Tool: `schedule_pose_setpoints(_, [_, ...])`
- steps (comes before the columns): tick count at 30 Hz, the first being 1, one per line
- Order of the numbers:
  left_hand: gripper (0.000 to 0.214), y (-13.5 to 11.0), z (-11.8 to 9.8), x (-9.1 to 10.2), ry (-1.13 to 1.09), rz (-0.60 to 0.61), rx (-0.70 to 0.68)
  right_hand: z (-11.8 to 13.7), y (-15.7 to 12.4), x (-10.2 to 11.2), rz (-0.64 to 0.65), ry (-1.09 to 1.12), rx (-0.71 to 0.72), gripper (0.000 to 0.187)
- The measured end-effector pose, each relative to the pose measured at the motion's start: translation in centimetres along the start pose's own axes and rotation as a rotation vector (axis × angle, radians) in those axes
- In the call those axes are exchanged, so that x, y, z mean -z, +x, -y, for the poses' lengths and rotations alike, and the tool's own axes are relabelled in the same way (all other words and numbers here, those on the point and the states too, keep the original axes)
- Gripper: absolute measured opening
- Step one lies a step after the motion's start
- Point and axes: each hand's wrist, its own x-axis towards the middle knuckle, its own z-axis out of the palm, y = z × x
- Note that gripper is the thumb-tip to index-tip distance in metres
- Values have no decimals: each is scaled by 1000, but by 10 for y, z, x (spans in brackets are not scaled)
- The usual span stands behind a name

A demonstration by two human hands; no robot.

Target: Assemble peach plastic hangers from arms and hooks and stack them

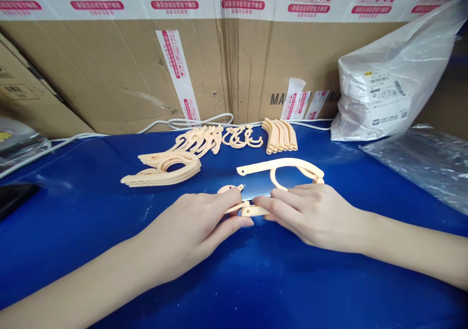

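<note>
Table point(219, 290): glossy deep blue, whitish glare near the middle
Stacked hangers, left point(153, 179): pale cream, plain
Hooks, far middle point(237, 145): same cream
Curved bars, far point(281, 136): cream
Arched hanger, right point(270, 164): cream
Held strip, left point(237, 207): cream
Held bar, right point(258, 211): cream
Box, far point(120, 75): brown, dark letters on the right
Tape, far point(204, 13): white, repeated pinkish-red bars and symbols
Bag, far right point(353, 95): milky white
Label point(387, 97): white, black barcode, yellow mark
Flat object, left point(16, 197): black

Cream strip point(258, 211) partly behind right hand point(320, 216)
</note>
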Motion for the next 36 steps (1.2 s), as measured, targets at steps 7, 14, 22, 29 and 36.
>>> schedule_pose_setpoints(7, [31,-2,8,-9,155,-97,-60,3,-1,-1,59,138,-68,25])
schedule_pose_setpoints(14, [39,0,4,-7,493,-194,-213,4,-1,0,84,185,-96,23])
schedule_pose_setpoints(22, [39,2,3,-4,659,-218,-332,3,-1,4,132,272,-118,23])
schedule_pose_setpoints(29, [39,-1,6,-3,314,-53,-155,0,-1,0,69,142,-31,25])
schedule_pose_setpoints(36, [35,0,1,5,-115,73,-38,2,-1,1,46,63,42,22])
